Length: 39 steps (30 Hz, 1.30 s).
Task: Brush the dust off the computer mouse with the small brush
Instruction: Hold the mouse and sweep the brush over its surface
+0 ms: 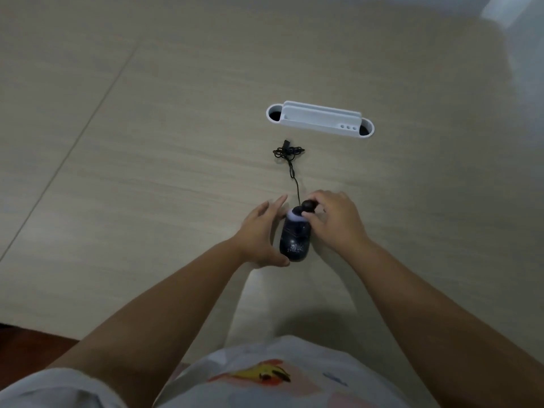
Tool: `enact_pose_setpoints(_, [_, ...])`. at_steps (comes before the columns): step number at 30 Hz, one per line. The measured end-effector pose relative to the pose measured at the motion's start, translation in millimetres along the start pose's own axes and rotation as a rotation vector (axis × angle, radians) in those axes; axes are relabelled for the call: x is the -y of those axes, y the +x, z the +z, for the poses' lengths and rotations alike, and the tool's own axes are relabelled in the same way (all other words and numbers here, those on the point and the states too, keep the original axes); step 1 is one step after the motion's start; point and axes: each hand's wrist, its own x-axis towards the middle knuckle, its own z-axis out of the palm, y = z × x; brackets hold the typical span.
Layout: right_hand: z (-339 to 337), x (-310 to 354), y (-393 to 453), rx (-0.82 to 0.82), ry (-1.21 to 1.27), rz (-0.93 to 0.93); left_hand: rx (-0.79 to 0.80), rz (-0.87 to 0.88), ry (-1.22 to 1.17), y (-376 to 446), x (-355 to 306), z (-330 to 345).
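A black computer mouse (295, 238) with pale specks lies on the light wooden desk (147, 172), front end pointing away from me. My left hand (260, 231) cups its left side, thumb at its near end. My right hand (332, 222) pinches a small brush with a black round handle (308, 208); its whitish bristles (294, 215) rest on the mouse's front end. The mouse's black cable (295, 184) runs away to a tangled bundle (288, 151).
A white plastic cable grommet tray (321, 119) is set into the desk beyond the cable bundle. A seam (88, 119) runs diagonally across the desk at the left. The desk's near edge lies at the lower left, over a dark floor.
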Motion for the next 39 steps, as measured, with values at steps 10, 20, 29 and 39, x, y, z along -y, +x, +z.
enact_pose_setpoints(10, [-5, 3, 14, 0.071, 0.006, 0.004, -0.024, 0.008, -0.009, -2, 0, 0])
enact_pose_setpoints(20, [-4, 3, 20, 0.092, -0.082, 0.023, -0.027, -0.01, -0.007, -4, -5, -1])
enact_pose_setpoints(29, [-5, 1, 25, 0.038, -0.225, 0.003, -0.036, -0.013, -0.019, -3, -4, 1])
enact_pose_setpoints(39, [-12, -16, 12, 0.148, 0.133, 0.188, -0.046, 0.009, -0.008, -2, -1, 3])
